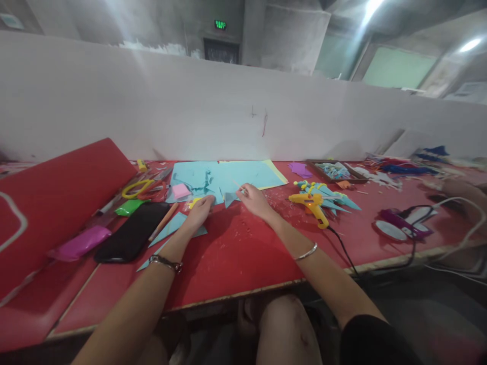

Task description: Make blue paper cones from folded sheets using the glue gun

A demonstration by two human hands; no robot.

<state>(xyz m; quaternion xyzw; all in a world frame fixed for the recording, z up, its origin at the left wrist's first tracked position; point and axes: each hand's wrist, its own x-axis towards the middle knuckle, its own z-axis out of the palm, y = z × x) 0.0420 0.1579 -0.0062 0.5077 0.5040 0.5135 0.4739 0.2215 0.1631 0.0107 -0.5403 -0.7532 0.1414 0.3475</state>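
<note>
My right hand (254,201) is closed in a pinch around a thin pale stick (236,184), above the table's middle. Just below its fingertips is a small blue paper piece (230,199); whether the fingers touch it cannot be told. My left hand (201,212) is a little to the left, fingers bent together, and what they hold, if anything, is hidden. Beside it lie a small yellow piece (193,203) and a pink block (180,191). Blue paper sheets (251,174) spread out behind both hands, and cut blue paper triangles (171,229) lie under the left wrist.
Right of my hands, a yellow glue gun (311,205) leans by blue paper cones (337,197), its black cord running off the red table (236,258). A tray of scraps (333,171) stands behind. Leftward are a black phone (131,233), scissors (152,191) and a pink packet (80,243).
</note>
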